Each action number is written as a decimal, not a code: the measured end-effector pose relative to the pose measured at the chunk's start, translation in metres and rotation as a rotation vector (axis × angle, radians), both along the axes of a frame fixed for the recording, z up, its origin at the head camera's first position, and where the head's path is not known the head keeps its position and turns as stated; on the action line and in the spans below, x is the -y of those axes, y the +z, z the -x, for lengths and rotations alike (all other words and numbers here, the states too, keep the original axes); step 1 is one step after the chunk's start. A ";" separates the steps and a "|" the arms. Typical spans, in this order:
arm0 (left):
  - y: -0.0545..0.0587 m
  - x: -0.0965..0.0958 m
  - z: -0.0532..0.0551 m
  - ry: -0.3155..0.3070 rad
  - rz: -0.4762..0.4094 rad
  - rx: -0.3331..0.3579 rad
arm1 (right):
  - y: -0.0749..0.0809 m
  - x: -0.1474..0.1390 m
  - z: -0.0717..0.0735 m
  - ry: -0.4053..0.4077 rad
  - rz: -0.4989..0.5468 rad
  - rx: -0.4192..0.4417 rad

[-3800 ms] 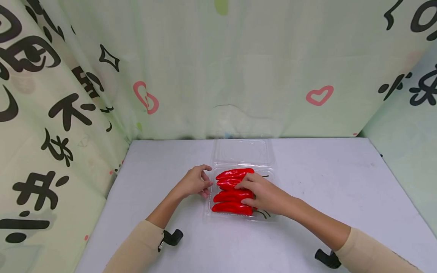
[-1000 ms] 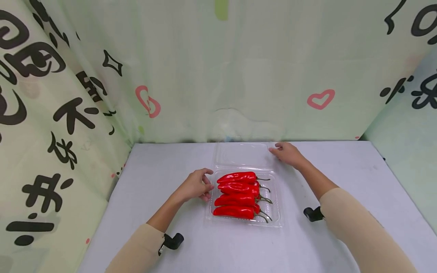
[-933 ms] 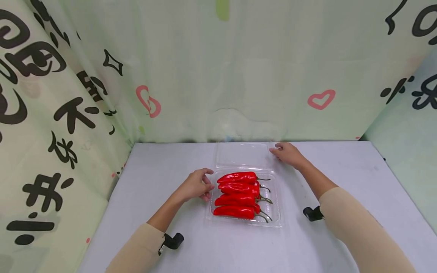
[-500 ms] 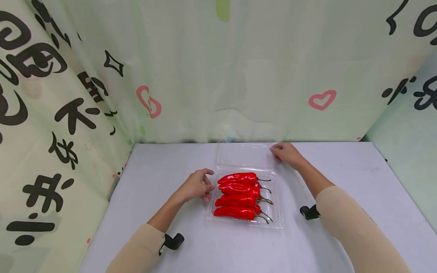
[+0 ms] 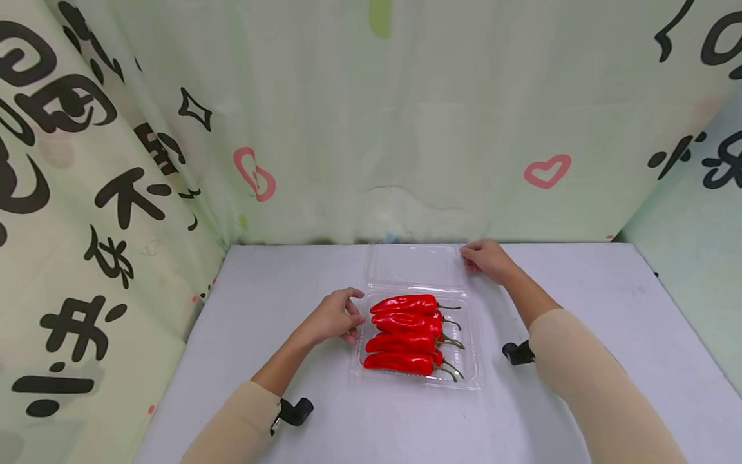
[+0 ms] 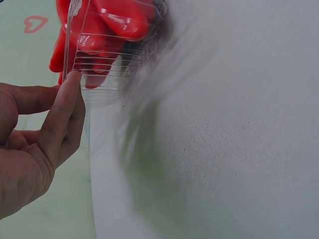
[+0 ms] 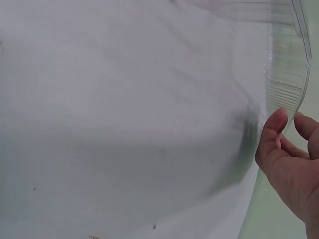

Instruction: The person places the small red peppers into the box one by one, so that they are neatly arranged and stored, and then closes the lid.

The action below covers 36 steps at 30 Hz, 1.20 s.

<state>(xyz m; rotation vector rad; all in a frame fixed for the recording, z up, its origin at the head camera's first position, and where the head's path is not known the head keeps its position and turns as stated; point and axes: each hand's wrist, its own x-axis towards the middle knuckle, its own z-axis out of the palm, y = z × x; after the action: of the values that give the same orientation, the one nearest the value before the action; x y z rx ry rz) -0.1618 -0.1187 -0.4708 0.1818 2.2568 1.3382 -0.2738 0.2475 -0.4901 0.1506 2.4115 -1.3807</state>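
Several long red chili peppers (image 5: 402, 322) with green stems lie side by side in a clear plastic box (image 5: 478, 367). The box's hinged lid (image 5: 414, 265) lies folded back toward the curtain. With curled fingers, my left hand (image 5: 333, 316) holds the box's left edge; the left wrist view has its fingertips (image 6: 74, 79) right at the rim. My right hand (image 5: 489, 259) reaches to the lid's far right corner. In the right wrist view, its thumb and finger (image 7: 276, 122) pinch the lid's ribbed edge.
The box stands on a white table (image 5: 580, 341). A pale green curtain (image 5: 324, 129) with dark lettering and pink hearts hangs behind and on both sides. A black wrist camera (image 5: 295, 411) sits at the left sleeve, another wrist camera (image 5: 518, 353) at the right.
My right hand was over the peppers earlier, then moved away to the lid's far right corner, where its fingers have closed slightly. My left hand has stayed at the box's left edge.
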 end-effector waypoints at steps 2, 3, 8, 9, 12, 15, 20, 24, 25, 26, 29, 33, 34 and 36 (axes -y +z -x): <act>0.001 -0.001 -0.001 0.002 0.001 0.004 | -0.001 0.000 0.001 -0.009 0.030 0.020; 0.001 -0.001 -0.001 0.002 0.002 0.004 | -0.001 -0.001 0.002 -0.016 0.040 0.030; 0.001 -0.001 -0.001 0.000 0.004 0.000 | 0.000 0.000 0.005 -0.040 0.084 0.050; 0.000 -0.001 -0.001 0.000 0.004 0.000 | 0.000 0.000 0.005 -0.044 0.093 0.049; 0.000 -0.001 -0.001 -0.002 0.000 -0.001 | 0.001 0.000 0.007 -0.054 0.107 0.042; 0.000 -0.002 -0.001 -0.003 0.002 -0.002 | 0.002 0.001 0.007 -0.062 0.122 0.029; 0.002 -0.002 -0.001 0.000 0.009 -0.004 | 0.005 0.002 0.006 -0.074 0.130 0.014; 0.002 -0.002 0.000 -0.001 0.008 -0.005 | 0.007 0.002 0.006 -0.074 0.139 0.000; 0.002 -0.002 0.000 -0.001 0.007 -0.006 | 0.008 0.002 0.006 -0.073 0.143 -0.005; 0.002 -0.002 0.000 -0.001 0.006 -0.006 | 0.009 0.003 0.006 -0.074 0.149 -0.010; 0.003 -0.002 0.001 0.001 0.007 -0.010 | 0.013 0.003 0.006 -0.078 0.148 -0.018; 0.004 -0.002 0.001 0.004 0.011 -0.010 | 0.019 0.004 0.004 -0.083 0.118 -0.006; 0.004 -0.002 0.001 0.005 0.011 -0.009 | 0.021 0.004 0.004 -0.081 0.111 -0.004; 0.004 -0.002 0.001 0.005 0.013 -0.006 | 0.024 0.004 0.003 -0.076 0.109 -0.010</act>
<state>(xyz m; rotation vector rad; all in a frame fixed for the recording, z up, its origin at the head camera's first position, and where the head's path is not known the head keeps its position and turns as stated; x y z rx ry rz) -0.1625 -0.1163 -0.4667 0.1759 2.2724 1.3268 -0.2769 0.2440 -0.4662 0.2100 2.3544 -1.5458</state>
